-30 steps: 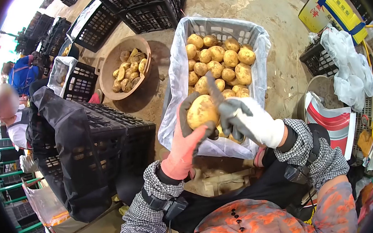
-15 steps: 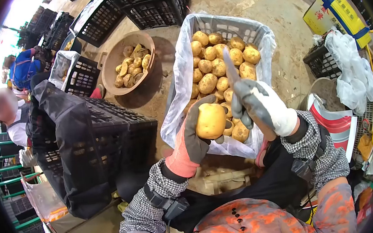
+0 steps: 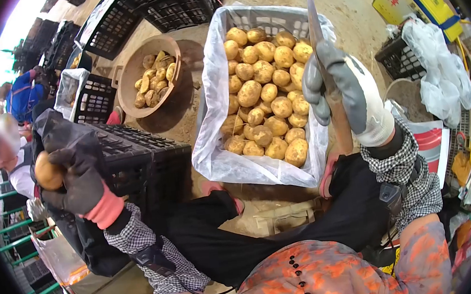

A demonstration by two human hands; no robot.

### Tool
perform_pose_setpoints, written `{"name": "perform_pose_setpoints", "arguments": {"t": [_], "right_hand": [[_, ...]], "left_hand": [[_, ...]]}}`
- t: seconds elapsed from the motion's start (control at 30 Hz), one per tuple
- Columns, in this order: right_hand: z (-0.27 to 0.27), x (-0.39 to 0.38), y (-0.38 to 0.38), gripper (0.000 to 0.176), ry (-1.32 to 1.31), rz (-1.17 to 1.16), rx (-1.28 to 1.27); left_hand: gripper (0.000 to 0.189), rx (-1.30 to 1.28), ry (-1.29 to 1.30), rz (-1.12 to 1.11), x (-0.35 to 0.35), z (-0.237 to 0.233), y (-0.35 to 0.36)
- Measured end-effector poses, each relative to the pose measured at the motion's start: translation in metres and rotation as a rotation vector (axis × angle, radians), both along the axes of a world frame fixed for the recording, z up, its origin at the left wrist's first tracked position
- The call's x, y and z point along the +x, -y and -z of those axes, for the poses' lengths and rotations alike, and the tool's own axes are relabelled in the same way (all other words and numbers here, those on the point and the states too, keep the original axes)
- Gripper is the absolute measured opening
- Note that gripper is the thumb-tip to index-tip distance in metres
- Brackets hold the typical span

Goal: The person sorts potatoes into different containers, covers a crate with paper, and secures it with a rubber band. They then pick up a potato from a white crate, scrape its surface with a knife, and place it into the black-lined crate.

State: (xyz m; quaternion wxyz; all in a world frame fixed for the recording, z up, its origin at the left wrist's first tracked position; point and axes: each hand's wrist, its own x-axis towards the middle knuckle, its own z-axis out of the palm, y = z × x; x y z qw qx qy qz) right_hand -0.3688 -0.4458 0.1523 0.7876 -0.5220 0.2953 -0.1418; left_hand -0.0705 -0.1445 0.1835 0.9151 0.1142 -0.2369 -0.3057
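At the far left my left hand, in a dark glove with a pink cuff, is closed around a potato. It is over a black crate that has black cloth draped on it. My right hand, in a grey and white glove, grips a long knife with its blade pointing away from me. This hand hovers at the right edge of a crate lined with white sheeting. Many loose potatoes fill that crate, in front of my knees.
A brown basin with cut potato pieces stands left of the lined crate. Black crates are stacked behind. Clear plastic and a yellow box are at right. Another person is at far left.
My left hand has carried the potato from above the lined crate to the far left, over the black crate. My right hand has moved slightly right and up with the knife.
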Motion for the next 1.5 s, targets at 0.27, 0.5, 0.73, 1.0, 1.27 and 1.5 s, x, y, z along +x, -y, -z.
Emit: {"name": "perform_pose_setpoints", "arguments": {"t": [0.27, 0.5, 0.73, 1.0, 1.27, 1.5], "right_hand": [[0.001, -0.007, 0.001, 0.043, 0.114, -0.012, -0.008], [0.0, -0.014, 0.009, 0.039, 0.129, 0.028, -0.063], [-0.002, -0.018, 0.014, 0.04, 0.23, 0.065, -0.009], [0.018, -0.007, -0.011, 0.043, -0.026, -0.242, -0.075], [0.026, 0.013, -0.026, 0.036, -0.17, -0.428, -0.443], [0.043, 0.019, -0.033, 0.035, -0.011, -0.503, -1.109]], "left_hand": [[0.042, 1.171, 0.983, 0.312, -0.163, 0.141, 0.146], [0.093, 1.642, 1.621, 0.974, -0.244, 0.279, 0.18], [0.085, 1.23, 0.144, 0.867, -0.185, 0.211, 0.16], [0.109, 0.717, 0.199, 0.509, -0.149, 0.098, 0.127], [0.106, 0.74, 0.188, 0.377, -0.15, 0.079, 0.113], [0.096, 0.886, 0.348, 0.373, -0.146, 0.094, 0.102]]}}
